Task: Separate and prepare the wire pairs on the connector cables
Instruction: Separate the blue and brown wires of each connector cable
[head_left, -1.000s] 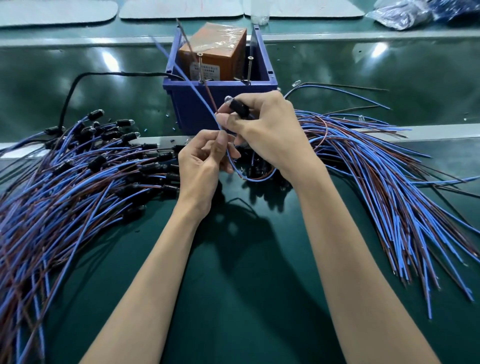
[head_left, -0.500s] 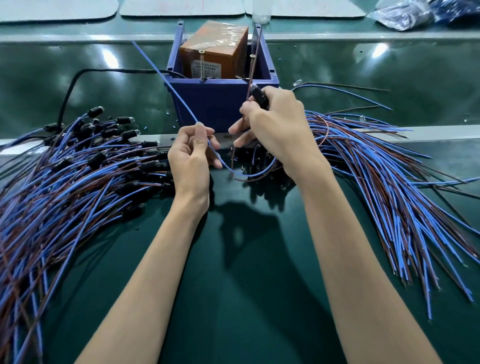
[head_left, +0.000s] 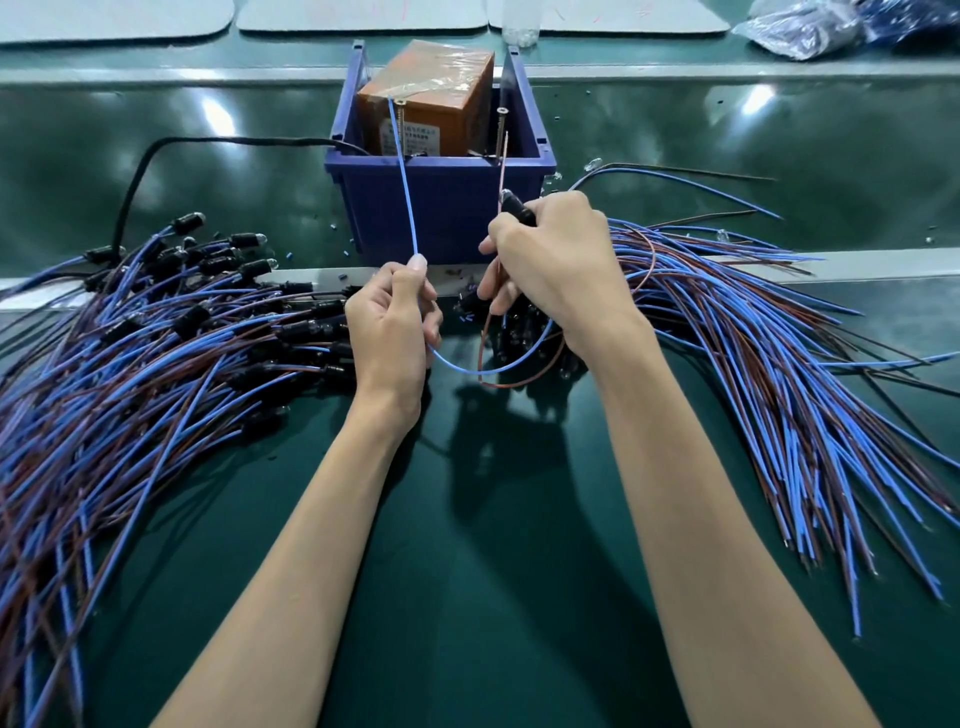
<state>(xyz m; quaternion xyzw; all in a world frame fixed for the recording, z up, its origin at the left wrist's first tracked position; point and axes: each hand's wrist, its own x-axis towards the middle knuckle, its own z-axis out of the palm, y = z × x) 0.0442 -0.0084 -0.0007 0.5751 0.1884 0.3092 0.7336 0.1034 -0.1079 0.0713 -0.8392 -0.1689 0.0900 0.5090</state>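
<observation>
1. The left hand is closed around a blue wire, thumb and forefinger pinching it near the thumb tip; we see the wire rise from the pinch almost straight up, leaning slightly left, with its free end in front of the brown box.
2. The right hand is curled shut on a black connector, whose nose points up and to the left out of the top of the fist.
3. A thin brown wire stands nearly upright from the right hand's fingers, its tip at the rim of the blue bin.
4. Below the hands, the blue wire sags in a loop from the left hand across to the right hand, and the brown wire loops low beside it, just above the green desk.
5. We see a label with small print on the front of the brown box, but the writing is too small to read.
6. The brown box sits inside the blue bin, which stands on the desk just behind the hands.
7. A pile of cables lies left of the left arm, black connectors towards the middle and wire ends fanning down and left.
8. A second pile of cables lies on the right, its wire ends fanning down and right.
</observation>
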